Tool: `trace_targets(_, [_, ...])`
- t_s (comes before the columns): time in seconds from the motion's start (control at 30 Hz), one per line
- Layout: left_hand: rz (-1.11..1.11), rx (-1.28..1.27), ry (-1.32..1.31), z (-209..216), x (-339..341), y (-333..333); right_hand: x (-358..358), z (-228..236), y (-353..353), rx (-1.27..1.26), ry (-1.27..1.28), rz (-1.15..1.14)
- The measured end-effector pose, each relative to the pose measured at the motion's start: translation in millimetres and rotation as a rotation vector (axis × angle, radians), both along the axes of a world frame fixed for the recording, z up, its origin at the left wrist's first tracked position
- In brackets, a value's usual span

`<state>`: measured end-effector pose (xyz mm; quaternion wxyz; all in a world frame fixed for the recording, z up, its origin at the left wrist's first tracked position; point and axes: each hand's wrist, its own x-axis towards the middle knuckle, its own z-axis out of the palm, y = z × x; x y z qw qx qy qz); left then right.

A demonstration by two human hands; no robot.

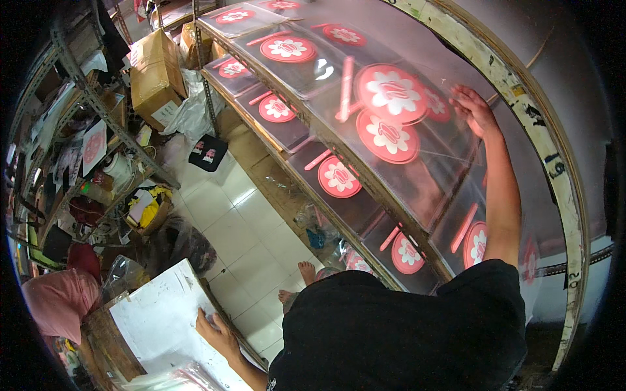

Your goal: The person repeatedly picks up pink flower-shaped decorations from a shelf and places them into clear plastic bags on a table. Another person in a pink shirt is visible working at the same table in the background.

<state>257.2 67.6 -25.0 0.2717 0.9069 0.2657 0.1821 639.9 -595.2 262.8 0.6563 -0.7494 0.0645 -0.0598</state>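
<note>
My right hand (pixel 475 111) reaches out over the far edge of a clear plastic sheet (pixel 433 189) on the upper rack. Its fingers are apart and slightly bent, and nothing shows gripped in them. By that hand, a pink round print with a white flower (pixel 392 93) looks blurred and overlaps a second pink flower print (pixel 387 135). A pink bar is printed beside it. My left hand (pixel 218 333) is low on the left, at the edge of a white board (pixel 160 316), fingers loosely stretched and holding nothing visible.
Two rack tiers carry more printed clear sheets (pixel 339 176). A curved, marked frame edge (pixel 557 169) bounds the right. Cardboard boxes (pixel 155 75) and cluttered metal shelves (pixel 78 85) stand left. Plastic bags (pixel 189 378) lie on the board's near end. A person in pink (pixel 62 293) is at lower left.
</note>
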Motion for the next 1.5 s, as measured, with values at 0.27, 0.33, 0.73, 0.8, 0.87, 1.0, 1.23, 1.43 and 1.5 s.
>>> trace_targets(0.27, [0.156, 0.229, 0.124, -40.3, 3.6, 0.0, -21.3, -59.3, -115.0, 0.080, -0.012, -0.426])
trace_targets(0.33, [0.175, 0.248, 0.101, -48.3, 5.8, 4.7, -22.8, -74.3, -145.1, -0.013, 0.031, -0.461])
trace_targets(0.73, [0.205, 0.337, 0.141, -65.1, 1.5, 11.6, -12.1, -97.0, -152.5, 0.171, 0.065, -0.441])
trace_targets(0.8, [0.200, 0.334, 0.135, -61.1, 3.0, 9.7, -12.1, -99.9, -153.2, 0.175, 0.042, -0.442])
trace_targets(0.87, [0.193, 0.339, 0.131, -59.0, 3.5, 9.9, -9.9, -104.2, -158.5, 0.172, 0.052, -0.455])
trace_targets(1.0, [0.185, 0.335, 0.099, -61.2, 1.6, 9.9, 0.6, -110.5, -177.4, -0.014, 0.153, -0.495])
trace_targets(1.23, [0.165, 0.338, 0.096, -58.6, 1.7, 10.0, 2.6, -101.1, -192.0, -1.317, 0.037, -0.775])
trace_targets(1.43, [0.158, 0.298, 0.052, -57.3, 4.2, 7.5, 18.2, -50.7, -109.5, -0.859, -0.124, -0.344])
trace_targets(1.5, [0.157, 0.261, 0.004, -59.1, 1.0, 7.4, 22.9, -23.8, -32.8, -0.682, -0.141, -0.177])
